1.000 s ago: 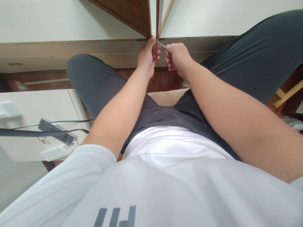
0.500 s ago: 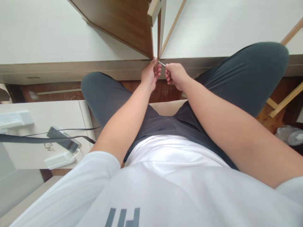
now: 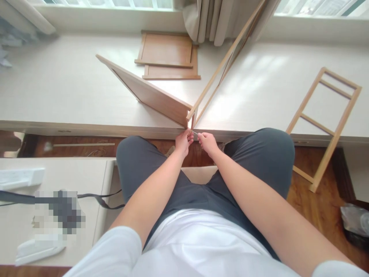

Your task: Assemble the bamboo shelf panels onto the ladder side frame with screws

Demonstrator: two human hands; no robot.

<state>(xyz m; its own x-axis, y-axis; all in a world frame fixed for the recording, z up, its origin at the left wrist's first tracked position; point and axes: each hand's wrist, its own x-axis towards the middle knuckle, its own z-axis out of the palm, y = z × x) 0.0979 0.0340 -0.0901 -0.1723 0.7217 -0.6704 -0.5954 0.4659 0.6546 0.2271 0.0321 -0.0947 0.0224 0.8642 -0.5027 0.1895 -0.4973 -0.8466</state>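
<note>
I sit with both hands together at the near edge of a white platform [image 3: 57, 92]. My left hand [image 3: 183, 141] pinches the bottom corner where a brown wooden panel [image 3: 150, 94] meets a light wooden frame [image 3: 221, 67]. My right hand [image 3: 206, 142] grips a thin metal tool [image 3: 195, 133] whose tip points into that corner joint. The panel stands on its edge and runs back to the left; the frame leans back to the right toward a curtain [image 3: 213, 19].
Two flat wooden panels [image 3: 167, 55] lie on the platform by the curtain. A ladder-like wooden frame [image 3: 323, 123] leans off the platform's right edge onto the wood floor. A white cabinet top [image 3: 95, 181] at my left carries a black strap and small devices.
The view has tilted up, so more of the platform, window and wooden parts shows. Both hands stay at the same corner joint with the tool.
</note>
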